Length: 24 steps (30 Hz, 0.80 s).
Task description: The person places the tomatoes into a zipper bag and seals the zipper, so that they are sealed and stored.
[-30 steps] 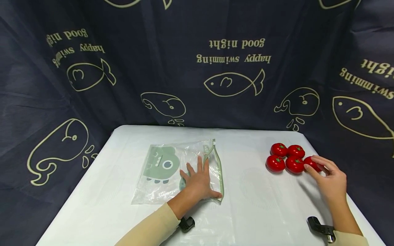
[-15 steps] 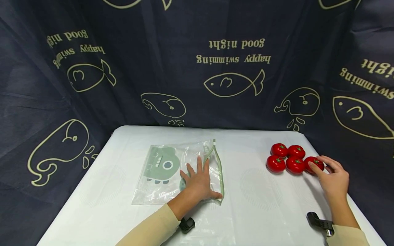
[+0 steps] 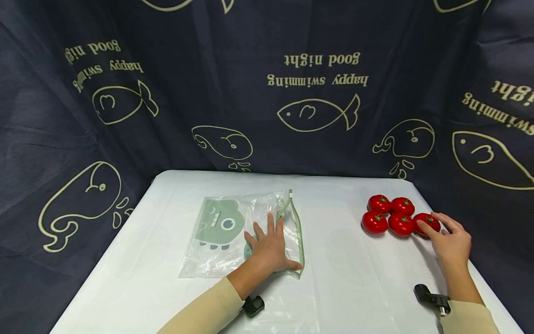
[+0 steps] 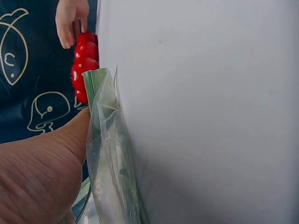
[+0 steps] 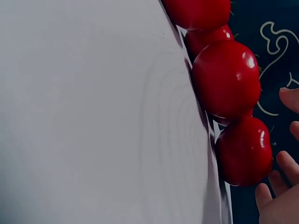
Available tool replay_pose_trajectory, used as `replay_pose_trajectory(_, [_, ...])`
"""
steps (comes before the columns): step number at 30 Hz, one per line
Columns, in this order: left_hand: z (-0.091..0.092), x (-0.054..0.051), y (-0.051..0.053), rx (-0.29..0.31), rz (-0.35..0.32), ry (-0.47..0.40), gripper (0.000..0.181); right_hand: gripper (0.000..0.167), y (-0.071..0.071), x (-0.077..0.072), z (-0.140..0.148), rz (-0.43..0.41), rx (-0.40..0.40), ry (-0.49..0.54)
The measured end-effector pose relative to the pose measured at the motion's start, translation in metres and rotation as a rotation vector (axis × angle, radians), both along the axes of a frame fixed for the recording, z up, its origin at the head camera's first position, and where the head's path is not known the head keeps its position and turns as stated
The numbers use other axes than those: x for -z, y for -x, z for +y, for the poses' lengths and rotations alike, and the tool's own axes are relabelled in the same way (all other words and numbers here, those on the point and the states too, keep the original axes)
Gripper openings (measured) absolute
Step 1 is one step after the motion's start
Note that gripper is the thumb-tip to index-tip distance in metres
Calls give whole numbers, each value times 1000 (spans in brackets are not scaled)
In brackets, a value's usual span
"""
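My left hand [image 3: 269, 248] lies with spread fingers on a clear zip bag [image 3: 219, 262] printed with a pale green monster. The bag's green-edged mouth faces right, and its two edges part near the top corner. In the left wrist view, the thumb side of the hand is beside the bag's green strip [image 4: 96, 81]. At the right, my right hand [image 3: 452, 243] is beside the rightmost red tomato [image 3: 427, 225], thumb in front and fingers behind. The right wrist view has a gap between the thumb [image 5: 290, 99] and that tomato [image 5: 245, 151]; the fingertips are close to it.
Several other red tomatoes [image 3: 401, 225] sit in a tight cluster, touching the rightmost one. The white table [image 3: 346, 287] ends not far right of the right hand. A dark blue curtain [image 3: 321, 148] with fish drawings hangs behind and at both sides.
My right hand has drawn slightly right and off the rightmost tomato, which now shows more fully beside the cluster. The left hand and the bag have stayed in place.
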<state>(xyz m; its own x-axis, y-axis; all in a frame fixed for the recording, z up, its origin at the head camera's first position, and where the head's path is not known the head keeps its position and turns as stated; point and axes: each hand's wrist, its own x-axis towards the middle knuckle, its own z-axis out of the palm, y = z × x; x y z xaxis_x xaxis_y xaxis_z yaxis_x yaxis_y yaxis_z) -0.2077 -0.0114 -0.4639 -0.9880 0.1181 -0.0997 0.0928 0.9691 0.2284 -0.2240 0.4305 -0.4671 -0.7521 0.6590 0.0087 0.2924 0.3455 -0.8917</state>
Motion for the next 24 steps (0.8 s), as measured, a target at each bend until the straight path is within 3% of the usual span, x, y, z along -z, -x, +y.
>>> replay_pose_trajectory(6, [1,1,1,-5,-17,10,145,60,1,0,2,-90,-13,32])
replay_pose_trajectory(24, [0,3,0,4,14,4,145,96,10,4,16,-170,-65,173])
